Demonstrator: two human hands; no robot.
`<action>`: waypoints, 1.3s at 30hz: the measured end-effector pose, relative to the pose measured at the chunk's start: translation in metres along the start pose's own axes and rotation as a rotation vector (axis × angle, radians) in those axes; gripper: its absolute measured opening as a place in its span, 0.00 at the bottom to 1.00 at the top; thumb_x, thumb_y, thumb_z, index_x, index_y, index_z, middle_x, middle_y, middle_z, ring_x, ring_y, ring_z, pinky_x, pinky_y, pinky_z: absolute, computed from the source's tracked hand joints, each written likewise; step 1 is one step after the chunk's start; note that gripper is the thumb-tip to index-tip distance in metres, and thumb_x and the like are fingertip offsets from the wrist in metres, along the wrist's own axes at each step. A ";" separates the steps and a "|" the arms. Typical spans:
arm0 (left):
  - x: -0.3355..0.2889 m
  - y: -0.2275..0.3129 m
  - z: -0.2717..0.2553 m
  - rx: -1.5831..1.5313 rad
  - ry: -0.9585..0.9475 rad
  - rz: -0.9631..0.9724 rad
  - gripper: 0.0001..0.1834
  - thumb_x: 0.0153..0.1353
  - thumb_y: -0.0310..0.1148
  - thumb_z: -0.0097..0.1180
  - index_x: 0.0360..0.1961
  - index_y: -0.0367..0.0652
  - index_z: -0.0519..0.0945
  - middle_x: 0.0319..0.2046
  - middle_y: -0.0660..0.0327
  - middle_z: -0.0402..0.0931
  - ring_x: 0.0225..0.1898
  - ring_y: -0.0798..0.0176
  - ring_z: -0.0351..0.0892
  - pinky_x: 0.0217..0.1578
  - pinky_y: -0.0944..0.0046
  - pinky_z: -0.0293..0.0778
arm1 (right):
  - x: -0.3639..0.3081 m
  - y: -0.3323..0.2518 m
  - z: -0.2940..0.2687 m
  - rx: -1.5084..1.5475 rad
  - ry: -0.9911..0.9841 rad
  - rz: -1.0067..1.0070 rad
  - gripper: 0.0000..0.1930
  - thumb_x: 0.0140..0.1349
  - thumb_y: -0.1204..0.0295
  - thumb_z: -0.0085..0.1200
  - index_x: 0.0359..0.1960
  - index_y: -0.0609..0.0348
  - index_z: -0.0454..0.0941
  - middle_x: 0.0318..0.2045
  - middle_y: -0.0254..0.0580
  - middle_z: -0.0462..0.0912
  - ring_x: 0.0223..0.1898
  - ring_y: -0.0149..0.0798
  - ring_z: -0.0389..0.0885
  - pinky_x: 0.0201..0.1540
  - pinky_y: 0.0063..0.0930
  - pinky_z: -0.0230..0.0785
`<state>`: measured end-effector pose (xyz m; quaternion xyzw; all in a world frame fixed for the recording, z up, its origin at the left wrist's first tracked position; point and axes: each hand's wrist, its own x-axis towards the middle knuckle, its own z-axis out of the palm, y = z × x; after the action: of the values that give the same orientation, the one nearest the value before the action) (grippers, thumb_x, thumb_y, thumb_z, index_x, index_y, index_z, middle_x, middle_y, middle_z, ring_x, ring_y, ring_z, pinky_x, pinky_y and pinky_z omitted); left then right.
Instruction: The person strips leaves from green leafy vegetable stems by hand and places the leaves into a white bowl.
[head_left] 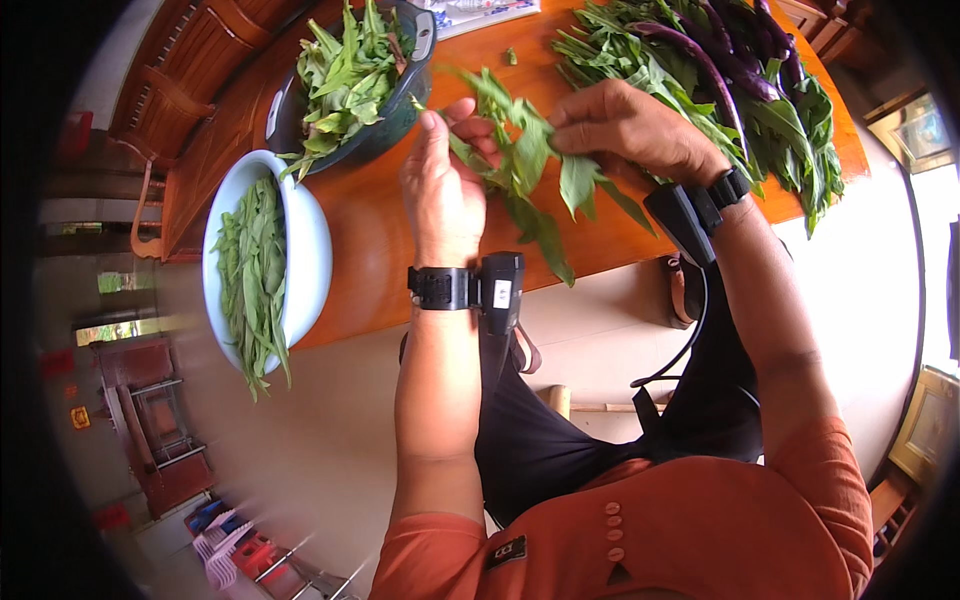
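Note:
A leafy green stalk hangs over the front of the table between my two hands, its leaves slightly blurred. My right hand pinches it from the right, with the fingertips partly hidden by leaves. On the other side, my left hand is turned palm up, its fingers curled around part of the stalk; a small leaf tip shows by the thumb. A dark basin full of loose leaves stands beyond my left hand. Nearer on the left, a pale blue bowl contains long trimmed greens.
Uncut greens and several purple eggplants are heaped at the table's right end. The orange-brown wooden table ends just before my knees. A wooden bench stands at the left, and a printed sheet lies at the back.

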<state>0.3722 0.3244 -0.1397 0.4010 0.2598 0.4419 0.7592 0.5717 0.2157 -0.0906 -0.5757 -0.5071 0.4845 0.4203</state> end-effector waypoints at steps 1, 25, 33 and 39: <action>-0.002 0.001 0.005 -0.009 0.021 -0.007 0.23 0.74 0.48 0.51 0.48 0.34 0.79 0.36 0.55 0.82 0.33 0.63 0.80 0.36 0.63 0.77 | 0.000 0.000 0.003 0.028 -0.071 0.033 0.08 0.65 0.70 0.60 0.38 0.63 0.83 0.22 0.27 0.78 0.23 0.21 0.72 0.26 0.19 0.64; -0.018 0.000 0.038 0.058 -0.283 -0.284 0.17 0.76 0.39 0.45 0.46 0.33 0.76 0.31 0.59 0.76 0.27 0.69 0.70 0.27 0.67 0.70 | 0.015 0.008 0.012 -1.048 0.450 -0.911 0.20 0.52 0.75 0.58 0.50 0.51 0.84 0.55 0.36 0.80 0.54 0.45 0.74 0.55 0.37 0.72; -0.020 -0.006 0.037 0.197 -0.302 -0.274 0.12 0.76 0.34 0.46 0.41 0.36 0.78 0.31 0.61 0.78 0.27 0.70 0.75 0.27 0.70 0.71 | 0.014 0.017 0.002 -1.149 0.405 -0.842 0.10 0.52 0.68 0.58 0.35 0.55 0.82 0.41 0.39 0.79 0.49 0.42 0.73 0.50 0.36 0.68; -0.017 -0.009 0.030 0.461 -0.208 -0.244 0.12 0.75 0.36 0.49 0.37 0.40 0.79 0.29 0.63 0.78 0.22 0.72 0.74 0.23 0.72 0.69 | 0.014 0.023 0.015 -1.213 0.285 -0.845 0.09 0.55 0.68 0.56 0.36 0.55 0.80 0.36 0.38 0.78 0.44 0.40 0.75 0.45 0.36 0.68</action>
<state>0.3903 0.2955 -0.1302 0.5719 0.3205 0.2333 0.7181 0.5610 0.2263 -0.1170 -0.5200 -0.8034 -0.1615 0.2412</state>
